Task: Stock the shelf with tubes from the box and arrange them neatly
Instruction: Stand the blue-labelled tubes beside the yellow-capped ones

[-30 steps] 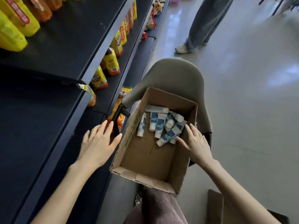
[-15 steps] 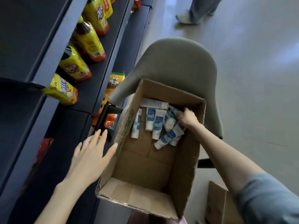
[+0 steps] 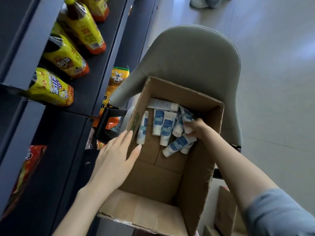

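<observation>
White-and-blue tubes (image 3: 166,126): a loose heap at the 12 o'clock end of the cardboard box (image 3: 153,210), some side by side, others crossed. No tube shows on the shelf.

Right hand (image 3: 198,129): reaches into the box at the 1 o'clock side of the heap, fingers curled round one tube (image 3: 186,115) near its cap. Whether that tube has left its neighbours cannot be told.

Left hand (image 3: 115,160): fingers straight and close together, laid against the box's 9 o'clock wall, thumb over the rim; holds nothing.

Box: open-topped, set on a grey chair (image 3: 187,57) whose back rises at 12 o'clock.

Shelf (image 3: 56,150): dark, tiered, at 9 o'clock of the box. Yellow snack bags (image 3: 51,87) stand at 10 to 11 o'clock, a red packet (image 3: 25,176) at 8 o'clock.

Shoes (image 3: 204,2) of another person: 12 o'clock, on the pale floor.

Step in hand, judged: picking up a tube; stocking looks barely begun. Next move calls for lifting the tube clear without dragging the others, carrying it over the 9 o'clock wall, and laying it square on bare shelf board while the left hand steadies the box.
</observation>
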`<action>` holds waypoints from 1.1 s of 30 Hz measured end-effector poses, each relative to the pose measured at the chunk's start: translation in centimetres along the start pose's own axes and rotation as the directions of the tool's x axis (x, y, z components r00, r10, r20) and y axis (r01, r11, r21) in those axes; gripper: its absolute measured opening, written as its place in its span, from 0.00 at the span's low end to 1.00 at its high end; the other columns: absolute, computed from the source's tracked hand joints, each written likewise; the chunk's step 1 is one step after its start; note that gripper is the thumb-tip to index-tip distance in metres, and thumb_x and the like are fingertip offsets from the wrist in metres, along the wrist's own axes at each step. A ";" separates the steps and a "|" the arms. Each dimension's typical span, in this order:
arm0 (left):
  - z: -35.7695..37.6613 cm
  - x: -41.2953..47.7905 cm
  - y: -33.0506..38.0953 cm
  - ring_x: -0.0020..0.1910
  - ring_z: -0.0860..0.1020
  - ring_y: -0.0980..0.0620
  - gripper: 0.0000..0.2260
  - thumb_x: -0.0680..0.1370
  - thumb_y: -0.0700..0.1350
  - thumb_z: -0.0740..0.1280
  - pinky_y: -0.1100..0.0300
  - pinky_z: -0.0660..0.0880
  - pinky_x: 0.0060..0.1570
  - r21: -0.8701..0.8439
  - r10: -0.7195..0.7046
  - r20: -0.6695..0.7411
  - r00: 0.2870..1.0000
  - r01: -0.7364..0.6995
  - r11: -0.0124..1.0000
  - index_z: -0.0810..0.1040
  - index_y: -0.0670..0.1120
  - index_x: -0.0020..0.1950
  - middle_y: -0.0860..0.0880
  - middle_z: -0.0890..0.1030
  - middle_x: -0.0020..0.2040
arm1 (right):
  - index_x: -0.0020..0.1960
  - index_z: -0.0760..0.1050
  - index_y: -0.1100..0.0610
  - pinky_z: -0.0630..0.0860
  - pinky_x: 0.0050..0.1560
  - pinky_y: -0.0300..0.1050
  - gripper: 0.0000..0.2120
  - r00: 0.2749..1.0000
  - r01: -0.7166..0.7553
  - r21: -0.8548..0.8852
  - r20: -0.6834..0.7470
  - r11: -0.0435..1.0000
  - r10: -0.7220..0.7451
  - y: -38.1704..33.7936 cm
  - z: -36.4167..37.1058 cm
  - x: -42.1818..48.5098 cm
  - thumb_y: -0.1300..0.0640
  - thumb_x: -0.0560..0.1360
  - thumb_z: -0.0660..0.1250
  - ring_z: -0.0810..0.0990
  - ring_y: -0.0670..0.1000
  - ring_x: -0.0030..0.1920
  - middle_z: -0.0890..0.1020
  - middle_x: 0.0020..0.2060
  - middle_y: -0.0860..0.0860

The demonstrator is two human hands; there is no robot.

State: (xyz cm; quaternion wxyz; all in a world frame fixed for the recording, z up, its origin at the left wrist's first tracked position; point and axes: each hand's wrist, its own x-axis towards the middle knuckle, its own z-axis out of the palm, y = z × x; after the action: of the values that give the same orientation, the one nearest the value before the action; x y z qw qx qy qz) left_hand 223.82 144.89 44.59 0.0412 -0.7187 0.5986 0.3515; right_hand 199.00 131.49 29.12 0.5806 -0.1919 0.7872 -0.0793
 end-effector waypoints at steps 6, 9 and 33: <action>-0.4 0.2 0.4 0.72 0.63 0.54 0.23 0.81 0.57 0.54 0.50 0.62 0.70 -0.267 -0.023 -0.004 1.000 0.021 0.964 0.60 0.54 0.75 0.55 0.65 0.74 | 0.69 0.63 0.66 0.78 0.46 0.46 0.26 0.958 0.003 0.195 0.282 0.981 -0.059 2.3 1.3 -6.3 0.57 0.77 0.67 0.78 0.54 0.50 0.75 0.57 0.60; -0.2 0.2 0.6 0.69 0.67 0.56 0.21 0.81 0.56 0.56 0.56 0.64 0.67 -0.474 -0.048 0.012 0.999 0.048 0.879 0.65 0.53 0.73 0.54 0.70 0.71 | 0.67 0.67 0.65 0.72 0.44 0.43 0.22 0.920 0.154 0.148 0.338 0.977 -0.196 3.3 2.6 -11.0 0.58 0.77 0.67 0.76 0.52 0.46 0.76 0.51 0.58; -0.3 -1.6 -2.1 0.47 0.83 0.55 0.14 0.69 0.45 0.70 0.64 0.79 0.40 -0.975 -0.182 -0.136 0.974 -0.099 0.200 0.78 0.47 0.54 0.52 0.85 0.47 | 0.60 0.74 0.51 0.74 0.60 0.43 0.14 0.644 0.704 0.166 0.260 0.690 -0.720 7.1 8.2 -20.9 0.53 0.75 0.69 0.77 0.45 0.58 0.79 0.57 0.48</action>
State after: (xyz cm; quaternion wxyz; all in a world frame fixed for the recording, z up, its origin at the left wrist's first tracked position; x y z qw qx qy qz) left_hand 225.75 146.69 44.91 -0.4796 -0.6321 0.2218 0.5668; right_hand 210.56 147.00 42.52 0.6212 -0.4810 0.5466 -0.2898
